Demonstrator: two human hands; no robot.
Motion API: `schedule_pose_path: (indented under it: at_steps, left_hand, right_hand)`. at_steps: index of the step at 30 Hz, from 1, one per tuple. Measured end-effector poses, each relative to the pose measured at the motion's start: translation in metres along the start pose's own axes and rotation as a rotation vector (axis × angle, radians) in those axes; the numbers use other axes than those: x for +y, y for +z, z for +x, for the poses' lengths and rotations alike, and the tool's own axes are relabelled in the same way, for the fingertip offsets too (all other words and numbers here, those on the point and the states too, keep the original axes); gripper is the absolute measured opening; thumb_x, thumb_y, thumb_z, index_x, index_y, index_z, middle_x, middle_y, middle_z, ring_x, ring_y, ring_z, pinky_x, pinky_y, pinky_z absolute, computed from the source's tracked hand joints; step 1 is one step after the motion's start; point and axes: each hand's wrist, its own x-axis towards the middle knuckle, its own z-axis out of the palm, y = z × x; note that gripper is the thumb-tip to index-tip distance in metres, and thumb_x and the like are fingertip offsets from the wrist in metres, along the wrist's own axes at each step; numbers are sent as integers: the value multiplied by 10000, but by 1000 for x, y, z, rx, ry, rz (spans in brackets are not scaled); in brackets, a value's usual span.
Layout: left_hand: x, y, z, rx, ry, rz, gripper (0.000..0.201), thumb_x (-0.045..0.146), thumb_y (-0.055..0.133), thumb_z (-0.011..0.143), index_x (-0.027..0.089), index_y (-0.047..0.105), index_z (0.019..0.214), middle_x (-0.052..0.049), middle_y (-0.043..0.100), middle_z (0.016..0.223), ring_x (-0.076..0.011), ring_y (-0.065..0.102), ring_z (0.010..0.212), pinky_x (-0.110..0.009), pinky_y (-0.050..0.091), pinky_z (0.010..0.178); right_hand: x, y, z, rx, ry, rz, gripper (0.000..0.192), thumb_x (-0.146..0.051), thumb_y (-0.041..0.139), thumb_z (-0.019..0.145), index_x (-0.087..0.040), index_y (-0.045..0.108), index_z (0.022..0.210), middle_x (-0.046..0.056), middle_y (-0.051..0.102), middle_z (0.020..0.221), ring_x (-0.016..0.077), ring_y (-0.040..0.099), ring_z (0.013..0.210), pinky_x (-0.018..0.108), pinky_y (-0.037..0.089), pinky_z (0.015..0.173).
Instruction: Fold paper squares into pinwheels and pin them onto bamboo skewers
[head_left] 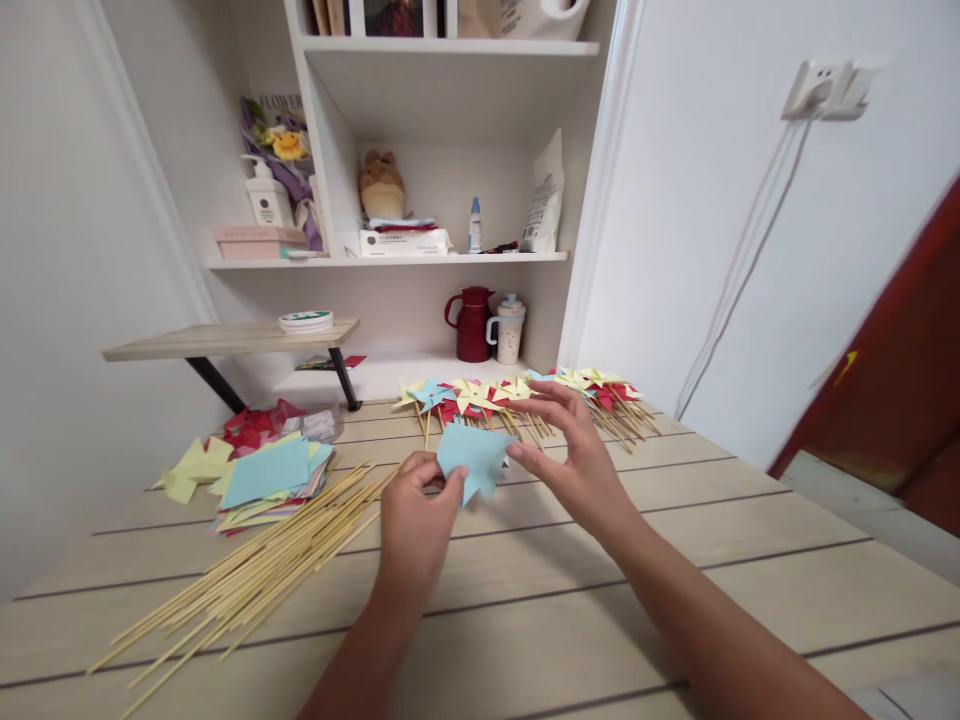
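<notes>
Between thumb and fingers, my left hand (421, 510) pinches a light blue piece of paper (474, 455) above the table. Cuts or ragged points show along the paper's lower edge. My right hand (566, 455) is at the paper's right side, fingers spread, with the thumb tip close to its edge; whether it touches is unclear. Behind the hands lie finished paper pinwheels (474, 397) in yellow, blue and red on thin sticks. A second bunch of pinwheels (600, 385) lies farther right, partly behind my right fingers.
Left of my hands lie many loose bamboo sticks (277, 560) and a stack of coloured paper (270, 475). Yellow cut paper (193, 470) and red pieces (251, 428) sit beyond. A small raised shelf (225, 340) stands at the back left. A red jug (474, 325) and a cup (511, 330) stand behind.
</notes>
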Motion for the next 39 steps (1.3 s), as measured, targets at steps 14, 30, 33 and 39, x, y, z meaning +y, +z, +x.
schedule_pose_path:
  at_steps: [14, 30, 33, 39]
  left_hand:
    - [-5, 5, -3, -102, 272, 307, 130, 245, 667, 762, 262, 730, 650, -29, 687, 782, -217, 586, 760, -361, 373, 834]
    - [-1, 3, -4, -58, -187, -410, 609, 529, 691, 785, 271, 557, 1319, -104, 563, 1354, -260, 483, 1283, -356, 403, 1012]
    - [1, 7, -6, -182, -218, -410, 524, 445, 794, 699, 221, 675, 1158, -119, 618, 1286, -281, 544, 1215, -361, 436, 980]
    - [8, 7, -7, -152, -268, -440, 399, 375, 839, 632, 182, 755, 970, -108, 721, 1072, -258, 650, 1007, -338, 493, 863]
  right_hand:
    - [-3, 6, -1, -296, -129, -8, 33, -230, 745, 787, -239, 737, 757, 70, 678, 1177, 270, 575, 1130, 472, 408, 990]
    - [-2, 13, 0, -94, 681, 915, 302, -351, 841, 614, -148, 761, 823, 87, 763, 824, 202, 664, 703, 340, 489, 736]
    - [-3, 16, -2, -75, 657, 920, 293, -340, 845, 620, -154, 767, 832, 69, 760, 819, 171, 638, 683, 299, 469, 701]
    - [-9, 22, -9, -118, 636, 857, 237, -318, 847, 619, -169, 756, 779, 26, 731, 751, 149, 590, 636, 284, 430, 659]
